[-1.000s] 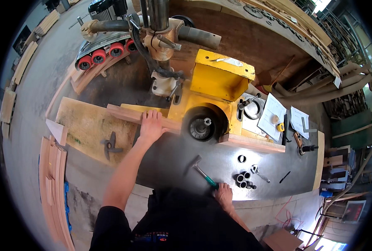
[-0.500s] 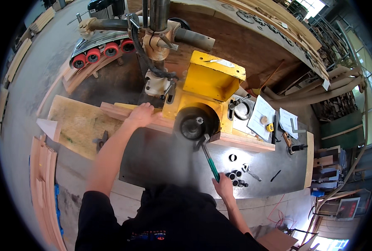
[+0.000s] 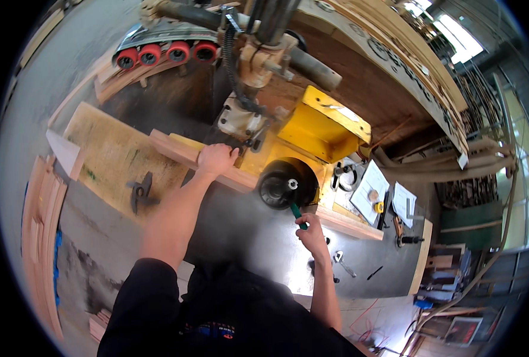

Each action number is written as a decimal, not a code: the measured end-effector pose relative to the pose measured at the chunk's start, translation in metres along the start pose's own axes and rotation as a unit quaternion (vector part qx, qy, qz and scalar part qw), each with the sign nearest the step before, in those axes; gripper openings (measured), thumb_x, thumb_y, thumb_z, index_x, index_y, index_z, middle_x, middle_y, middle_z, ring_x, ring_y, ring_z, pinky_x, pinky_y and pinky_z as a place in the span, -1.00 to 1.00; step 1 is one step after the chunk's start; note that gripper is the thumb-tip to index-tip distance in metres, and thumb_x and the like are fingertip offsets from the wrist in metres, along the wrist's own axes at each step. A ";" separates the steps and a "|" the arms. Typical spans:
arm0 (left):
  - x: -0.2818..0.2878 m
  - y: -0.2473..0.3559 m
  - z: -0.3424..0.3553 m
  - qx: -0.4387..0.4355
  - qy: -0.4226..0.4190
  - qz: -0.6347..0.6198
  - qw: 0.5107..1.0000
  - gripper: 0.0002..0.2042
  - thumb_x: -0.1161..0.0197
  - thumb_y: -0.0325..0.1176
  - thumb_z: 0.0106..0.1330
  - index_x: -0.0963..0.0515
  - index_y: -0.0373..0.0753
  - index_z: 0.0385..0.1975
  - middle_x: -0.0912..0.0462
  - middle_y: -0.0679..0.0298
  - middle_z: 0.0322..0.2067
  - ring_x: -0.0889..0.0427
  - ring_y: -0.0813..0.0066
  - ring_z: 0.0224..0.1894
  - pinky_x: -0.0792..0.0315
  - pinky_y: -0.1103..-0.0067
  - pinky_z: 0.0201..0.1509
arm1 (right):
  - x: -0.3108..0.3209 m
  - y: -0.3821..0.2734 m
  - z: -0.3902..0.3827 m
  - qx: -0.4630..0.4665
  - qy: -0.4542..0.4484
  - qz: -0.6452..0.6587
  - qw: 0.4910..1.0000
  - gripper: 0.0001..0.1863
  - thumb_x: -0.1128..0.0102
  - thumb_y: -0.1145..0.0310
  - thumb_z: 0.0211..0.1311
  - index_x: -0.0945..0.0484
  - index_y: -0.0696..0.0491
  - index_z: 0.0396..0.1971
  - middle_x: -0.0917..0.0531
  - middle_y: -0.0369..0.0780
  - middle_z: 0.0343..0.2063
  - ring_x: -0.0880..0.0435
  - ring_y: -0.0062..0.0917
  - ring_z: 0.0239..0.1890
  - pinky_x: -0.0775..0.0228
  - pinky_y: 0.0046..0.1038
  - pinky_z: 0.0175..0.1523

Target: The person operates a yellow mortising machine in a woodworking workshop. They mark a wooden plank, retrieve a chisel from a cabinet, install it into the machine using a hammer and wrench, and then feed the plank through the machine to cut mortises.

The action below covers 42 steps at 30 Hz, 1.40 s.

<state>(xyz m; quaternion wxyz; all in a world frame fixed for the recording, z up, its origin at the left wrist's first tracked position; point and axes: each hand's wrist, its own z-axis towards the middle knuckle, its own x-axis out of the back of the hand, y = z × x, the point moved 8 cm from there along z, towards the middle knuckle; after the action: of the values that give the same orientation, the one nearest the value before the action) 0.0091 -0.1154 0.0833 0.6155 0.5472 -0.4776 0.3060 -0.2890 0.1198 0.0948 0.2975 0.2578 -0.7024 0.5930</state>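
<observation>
My left hand (image 3: 215, 159) is closed over the top of a long wooden board (image 3: 178, 150), left of a round dark opening in a yellow machine housing. My right hand (image 3: 312, 233) is wrapped round the green handle of a hammer (image 3: 298, 215). The hammer's head is lost against the dark opening. Inside the opening sits a black round cutter head (image 3: 275, 189), with a pale metal spindle end (image 3: 292, 184) standing up. Behind it the yellow guard box (image 3: 330, 128) is tipped up.
On the metal table (image 3: 231, 229) lie an adjustable wrench (image 3: 344, 263) and a black pen (image 3: 375, 272). Another wooden board (image 3: 350, 223) runs right of the opening. Papers (image 3: 371, 189) and a yellow tape measure (image 3: 379, 207) lie beyond. A feeder with red rollers (image 3: 177, 52) hangs at back left.
My right hand has moved up and inward, bringing the hammer closer to the cutter head. My left hand stays on the board. The whole view has shifted and turned slightly.
</observation>
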 end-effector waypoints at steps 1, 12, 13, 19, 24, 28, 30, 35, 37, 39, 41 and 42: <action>-0.001 0.001 0.001 0.002 -0.009 0.003 1.000 -0.54 -0.02 0.02 0.45 -0.74 -0.21 -0.38 -0.75 0.08 -0.34 -0.73 0.09 -0.16 -0.57 0.20 -0.05 | 0.002 0.006 0.007 -0.019 0.003 0.063 0.998 -0.74 -0.26 0.60 -0.06 -0.60 0.17 -0.27 -0.56 -0.06 0.00 -0.63 -0.33 -0.14 -0.50 -0.42 -0.02; -0.004 -0.005 0.003 0.011 0.002 -0.010 1.000 -0.57 -0.06 -0.05 0.43 -0.73 -0.26 -0.42 -0.75 0.06 -0.33 -0.73 0.07 -0.20 -0.58 0.22 -0.06 | 0.000 -0.035 0.012 -0.089 0.167 0.116 0.975 -0.78 -0.26 0.33 0.30 -0.68 0.21 -0.26 -0.72 -0.20 -0.40 -0.64 -0.53 -0.34 -0.44 -0.51 -0.20; -0.005 -0.005 0.002 0.013 0.001 -0.010 1.000 -0.57 -0.06 -0.06 0.43 -0.73 -0.26 -0.42 -0.75 0.07 -0.33 -0.73 0.06 -0.19 -0.58 0.21 -0.06 | -0.001 -0.041 0.008 -0.076 0.172 0.105 0.977 -0.80 -0.24 0.37 0.30 -0.68 0.21 -0.26 -0.72 -0.17 -0.41 -0.65 -0.47 -0.34 -0.45 -0.49 -0.16; -0.005 -0.002 0.003 0.018 -0.001 -0.006 1.000 -0.60 -0.06 -0.09 0.42 -0.73 -0.25 -0.41 -0.75 0.07 -0.32 -0.73 0.05 -0.19 -0.58 0.21 -0.04 | -0.007 -0.029 -0.004 -0.087 0.200 0.129 0.967 -0.85 -0.26 0.42 0.27 -0.66 0.21 -0.31 -0.73 -0.12 -0.38 -0.67 -0.41 -0.35 -0.49 -0.40 -0.16; -0.002 -0.002 0.003 0.023 -0.002 0.002 1.000 -0.60 -0.06 -0.10 0.42 -0.73 -0.25 -0.41 -0.75 0.07 -0.31 -0.73 0.06 -0.19 -0.59 0.21 -0.05 | -0.017 -0.053 -0.018 0.056 0.238 0.052 0.968 -0.82 -0.17 0.39 0.39 -0.63 0.20 -0.33 -0.67 -0.17 -0.45 -0.60 -0.51 -0.45 -0.43 -0.50 -0.26; -0.006 -0.001 0.005 0.019 0.003 0.008 1.000 -0.61 -0.06 -0.11 0.42 -0.72 -0.25 -0.42 -0.75 0.08 -0.31 -0.73 0.06 -0.19 -0.59 0.21 -0.06 | -0.010 -0.022 -0.008 -0.018 0.255 0.137 0.957 -0.76 -0.16 0.31 0.43 -0.66 0.17 -0.35 -0.60 -0.27 -0.56 -0.48 -0.70 -0.58 -0.27 -0.60 -0.44; -0.004 -0.002 0.003 0.020 0.010 0.004 1.000 -0.61 -0.05 -0.12 0.43 -0.72 -0.26 -0.42 -0.75 0.08 -0.31 -0.72 0.05 -0.19 -0.59 0.21 -0.06 | 0.008 -0.042 0.014 -0.048 0.247 0.129 0.959 -0.60 -0.14 0.20 0.45 -0.64 0.21 -0.49 -0.59 -0.29 -0.58 -0.45 -0.68 -0.51 -0.28 -0.53 -0.35; -0.004 -0.001 0.005 0.013 0.009 0.003 1.000 -0.60 -0.04 -0.12 0.43 -0.72 -0.26 -0.42 -0.75 0.07 -0.30 -0.72 0.05 -0.19 -0.59 0.21 -0.06 | 0.036 -0.059 0.067 0.026 0.305 0.045 0.951 -0.45 -0.02 0.24 0.50 -0.43 0.20 -0.74 -0.51 -0.27 -0.70 -0.34 -0.59 -0.56 -0.18 -0.48 -0.38; -0.005 0.000 0.007 0.008 0.007 0.003 1.000 -0.61 -0.04 -0.12 0.42 -0.72 -0.25 -0.42 -0.75 0.07 -0.30 -0.72 0.06 -0.19 -0.59 0.21 -0.06 | 0.024 -0.055 0.069 0.021 0.287 0.280 0.916 -0.44 0.04 0.28 0.53 -0.35 0.17 -0.78 -0.43 -0.26 -0.75 -0.28 -0.57 -0.60 -0.15 -0.47 -0.41; -0.008 -0.001 0.004 0.009 0.004 0.004 1.000 -0.61 -0.04 -0.12 0.42 -0.72 -0.25 -0.43 -0.74 0.09 -0.31 -0.72 0.07 -0.20 -0.59 0.21 -0.08 | 0.008 -0.056 0.067 0.058 0.321 0.391 0.860 -0.40 0.16 0.33 0.58 -0.19 0.09 -0.83 -0.28 -0.26 -0.81 -0.22 -0.58 -0.67 -0.10 -0.48 -0.49; -0.007 -0.004 0.002 0.018 0.008 0.011 1.000 -0.62 -0.06 -0.12 0.42 -0.70 -0.24 -0.44 -0.72 0.12 -0.34 -0.72 0.09 -0.23 -0.60 0.21 -0.12 | 0.006 -0.054 0.053 0.116 0.307 0.422 0.845 -0.41 0.13 0.32 0.57 -0.22 0.10 -0.80 -0.31 -0.27 -0.78 -0.23 -0.59 -0.66 -0.08 -0.49 -0.50; -0.005 -0.004 0.003 0.019 0.008 0.015 1.000 -0.62 -0.06 -0.12 0.41 -0.70 -0.24 -0.45 -0.72 0.13 -0.34 -0.73 0.10 -0.23 -0.60 0.22 -0.12 | 0.005 -0.056 0.048 0.140 0.304 0.438 0.834 -0.42 0.12 0.32 0.57 -0.24 0.11 -0.79 -0.33 -0.27 -0.77 -0.24 -0.59 -0.65 -0.07 -0.50 -0.50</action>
<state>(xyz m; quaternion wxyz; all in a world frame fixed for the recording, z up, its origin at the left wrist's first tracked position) 0.0103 -0.1183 0.0771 0.6043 0.5493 -0.4745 0.3285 -0.2580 0.0633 0.1308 0.1660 -0.2315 -0.5254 0.8018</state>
